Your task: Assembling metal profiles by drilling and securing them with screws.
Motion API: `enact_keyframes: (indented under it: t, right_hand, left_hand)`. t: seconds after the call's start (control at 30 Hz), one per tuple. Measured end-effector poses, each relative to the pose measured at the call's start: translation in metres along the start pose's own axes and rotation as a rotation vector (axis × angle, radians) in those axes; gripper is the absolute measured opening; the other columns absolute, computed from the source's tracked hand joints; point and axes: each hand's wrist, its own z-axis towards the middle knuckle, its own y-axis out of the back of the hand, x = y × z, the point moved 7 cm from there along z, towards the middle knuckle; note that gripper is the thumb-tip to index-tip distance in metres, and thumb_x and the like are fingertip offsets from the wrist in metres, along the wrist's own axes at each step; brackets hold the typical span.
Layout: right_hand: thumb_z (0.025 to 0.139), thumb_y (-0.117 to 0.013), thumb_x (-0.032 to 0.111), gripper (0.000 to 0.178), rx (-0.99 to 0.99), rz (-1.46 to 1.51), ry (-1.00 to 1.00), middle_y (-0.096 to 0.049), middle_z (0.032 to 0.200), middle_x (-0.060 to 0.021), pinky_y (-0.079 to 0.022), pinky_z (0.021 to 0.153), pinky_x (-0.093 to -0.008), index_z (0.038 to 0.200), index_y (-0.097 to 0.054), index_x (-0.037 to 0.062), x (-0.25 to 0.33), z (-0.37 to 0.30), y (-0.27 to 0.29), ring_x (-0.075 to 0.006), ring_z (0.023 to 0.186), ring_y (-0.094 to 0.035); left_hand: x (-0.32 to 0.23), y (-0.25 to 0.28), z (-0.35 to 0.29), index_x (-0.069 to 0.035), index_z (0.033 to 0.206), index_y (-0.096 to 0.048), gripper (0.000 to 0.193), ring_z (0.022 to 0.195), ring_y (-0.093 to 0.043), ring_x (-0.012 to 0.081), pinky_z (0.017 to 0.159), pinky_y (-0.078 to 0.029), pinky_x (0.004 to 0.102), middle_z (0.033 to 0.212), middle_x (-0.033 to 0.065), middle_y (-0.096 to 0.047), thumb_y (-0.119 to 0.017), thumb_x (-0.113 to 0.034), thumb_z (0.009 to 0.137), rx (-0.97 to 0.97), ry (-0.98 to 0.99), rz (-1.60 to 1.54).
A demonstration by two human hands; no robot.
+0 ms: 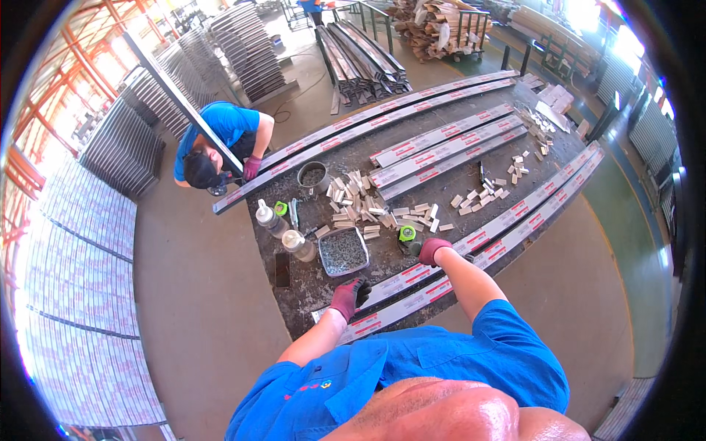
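Observation:
My left hand (348, 298), in a maroon glove with dark fingers, is curled over the near end of a long metal profile (401, 281) wrapped in white film with red print. A second such profile (390, 313) lies beside it, nearer my body. My right hand (434, 251), gloved alike, is closed around a dark hand tool with a lime-green round end (407, 234), just above the farther profile; its exact kind is partly hidden by my fingers. Next to my left hand stands a square tub (344, 252) of small screws.
Small pale blocks (355, 198) lie scattered across the dark table (305, 283). Two bottles (299, 245), a round tin (314, 176) and a phone (282, 270) are at its left. More profiles (448, 143) lie beyond. A co-worker (220, 140) in blue bends at the far left edge, holding an upright profile.

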Motion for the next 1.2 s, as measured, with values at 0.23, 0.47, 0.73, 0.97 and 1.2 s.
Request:
enact_keyframes:
  t: [0.23,0.47,0.73,0.97,1.2]
  right_hand:
    - [0.084,-0.065,0.027,0.030,0.074,0.044,-0.026,-0.079,0.093,-0.0134,-0.059,0.078,-0.0436,0.093,-0.081,0.0043,-0.002,0.001,-0.001,-0.0290,0.084,-0.077]
    - [0.084,-0.061,0.028,0.035,0.015,-0.062,0.151,-0.079,0.100,-0.0155,-0.059,0.085,-0.0433,0.101,-0.081,0.0051,0.020,-0.008,0.010,-0.0308,0.091,-0.076]
    - [0.084,-0.061,0.027,0.035,0.080,-0.050,0.015,-0.077,0.111,-0.0125,-0.058,0.086,-0.0440,0.107,-0.080,0.0075,0.016,-0.011,0.008,-0.0295,0.101,-0.074]
    - [0.083,-0.062,0.027,0.037,0.062,-0.054,0.014,-0.077,0.114,-0.0140,-0.057,0.088,-0.0442,0.109,-0.080,0.0081,0.013,-0.008,0.005,-0.0311,0.104,-0.074]
    - [0.081,-0.064,0.023,0.030,0.059,-0.007,0.012,-0.079,0.101,-0.0127,-0.058,0.079,-0.0431,0.100,-0.082,0.0070,0.010,-0.011,0.003,-0.0284,0.091,-0.076]
  left_hand:
    - [0.002,0.007,0.013,-0.013,0.099,-0.074,0.021,0.082,-0.073,0.0177,0.070,-0.055,0.0317,0.093,0.0052,-0.076,-0.071,-0.034,0.101,0.022,-0.049,0.000]
    - [-0.007,0.018,0.002,-0.012,0.096,-0.075,0.025,0.074,-0.069,0.0188,0.068,-0.055,0.0331,0.088,0.0053,-0.074,-0.069,-0.036,0.100,0.033,-0.064,-0.050]
    - [-0.004,0.018,0.005,-0.013,0.098,-0.076,0.021,0.080,-0.071,0.0187,0.071,-0.056,0.0339,0.090,0.0037,-0.076,-0.073,-0.034,0.098,0.009,-0.027,-0.124]
    - [0.006,0.020,0.012,-0.011,0.101,-0.076,0.018,0.085,-0.073,0.0200,0.077,-0.058,0.0355,0.095,0.0052,-0.077,-0.073,-0.029,0.099,0.049,0.015,-0.092]
    - [-0.008,0.005,-0.005,-0.010,0.106,-0.076,0.016,0.087,-0.073,0.0206,0.079,-0.058,0.0360,0.098,0.0060,-0.077,-0.075,-0.024,0.097,0.052,-0.034,-0.108]
